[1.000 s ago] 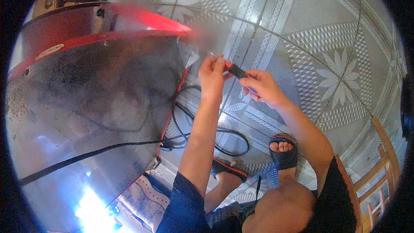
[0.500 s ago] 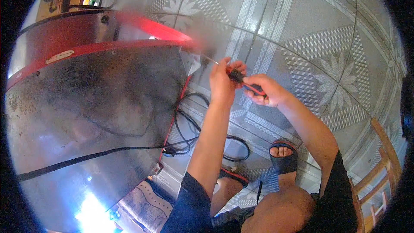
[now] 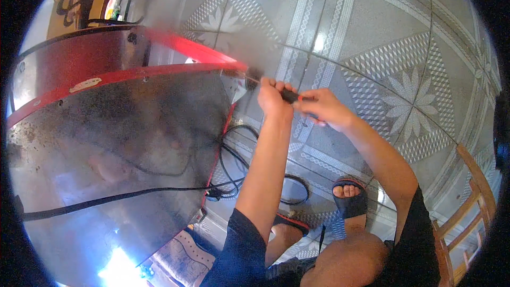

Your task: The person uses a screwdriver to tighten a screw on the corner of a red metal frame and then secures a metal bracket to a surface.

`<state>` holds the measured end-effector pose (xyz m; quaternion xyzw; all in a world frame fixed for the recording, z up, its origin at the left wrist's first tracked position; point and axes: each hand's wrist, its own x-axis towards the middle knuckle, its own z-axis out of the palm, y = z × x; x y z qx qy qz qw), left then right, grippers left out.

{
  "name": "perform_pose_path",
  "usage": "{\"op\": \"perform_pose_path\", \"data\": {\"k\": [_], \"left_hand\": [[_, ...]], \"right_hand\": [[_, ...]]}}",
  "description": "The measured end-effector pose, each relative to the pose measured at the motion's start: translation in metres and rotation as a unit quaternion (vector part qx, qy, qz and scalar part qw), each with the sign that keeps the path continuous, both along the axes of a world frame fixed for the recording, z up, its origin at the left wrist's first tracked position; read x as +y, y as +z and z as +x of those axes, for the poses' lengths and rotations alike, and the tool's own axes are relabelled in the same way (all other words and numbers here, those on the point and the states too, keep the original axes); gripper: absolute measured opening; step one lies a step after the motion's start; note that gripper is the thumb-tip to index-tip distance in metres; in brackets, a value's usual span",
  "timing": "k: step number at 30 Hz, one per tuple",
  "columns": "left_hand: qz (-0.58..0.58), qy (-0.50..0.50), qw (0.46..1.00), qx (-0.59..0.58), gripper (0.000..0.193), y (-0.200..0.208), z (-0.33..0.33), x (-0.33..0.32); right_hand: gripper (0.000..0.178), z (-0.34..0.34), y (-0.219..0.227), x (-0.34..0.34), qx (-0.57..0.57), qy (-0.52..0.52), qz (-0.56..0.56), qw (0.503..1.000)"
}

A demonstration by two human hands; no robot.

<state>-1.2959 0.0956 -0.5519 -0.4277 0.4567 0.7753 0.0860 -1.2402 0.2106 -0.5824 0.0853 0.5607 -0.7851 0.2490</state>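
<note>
Both my hands are closed on a screwdriver with a black and red handle (image 3: pixel 290 96). My left hand (image 3: pixel 273 97) wraps its front part, where a thin metal shaft points up and left. My right hand (image 3: pixel 322 107) grips the rear of the handle and covers most of it. The shaft runs toward the corner of a large metal-panelled appliance (image 3: pixel 133 122) with a red edge frame (image 3: pixel 212 66). A blurred patch lies over that corner, so I cannot tell whether the tip touches anything.
A black power cable (image 3: pixel 125 196) crosses the metal panel and coils on the patterned tile floor (image 3: pixel 366 16), with a plug (image 3: pixel 213 194) by the panel's edge. A wooden chair (image 3: pixel 475 202) stands at the lower right. My sandalled feet are below my hands.
The red appliance corner sits lower in the picture, and my hands are closer to it. My right hand has shifted along the screwdriver handle, hiding the red and black end that showed before.
</note>
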Motion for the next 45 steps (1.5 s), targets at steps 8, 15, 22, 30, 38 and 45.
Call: {"op": "perform_pose_path", "data": {"k": [8, 15, 22, 30, 38, 45], "left_hand": [[-0.606, -0.298, 0.667, 0.314, 0.015, -0.014, -0.004, -0.058], [-0.886, -0.454, -0.064, 0.064, 0.028, 0.116, -0.072, -0.047], [-0.792, -0.598, -0.008, -0.127, 0.027, 0.115, -0.102, -0.052], [-0.813, -0.570, -0.040, -0.111, 0.026, 0.116, -0.097, -0.053], [-0.822, -0.559, -0.056, -0.091, 0.024, 0.116, -0.095, -0.061], [-0.826, -0.558, -0.060, -0.058, 0.026, 0.115, -0.100, -0.063]], "right_hand": [[0.045, -0.013, -0.008, -0.004, -0.288, 0.168, -0.440, 0.834], [0.043, -0.016, -0.012, 0.009, -0.276, 0.200, -0.415, 0.844], [0.041, -0.012, -0.007, 0.006, -0.265, 0.180, -0.315, 0.893], [0.041, 0.001, 0.001, -0.011, -0.243, 0.134, -0.245, 0.929], [0.037, -0.010, 0.028, -0.002, 0.262, 0.087, 0.459, 0.844], [0.038, 0.014, 0.000, -0.017, 0.139, 0.044, 0.252, 0.957]]}}
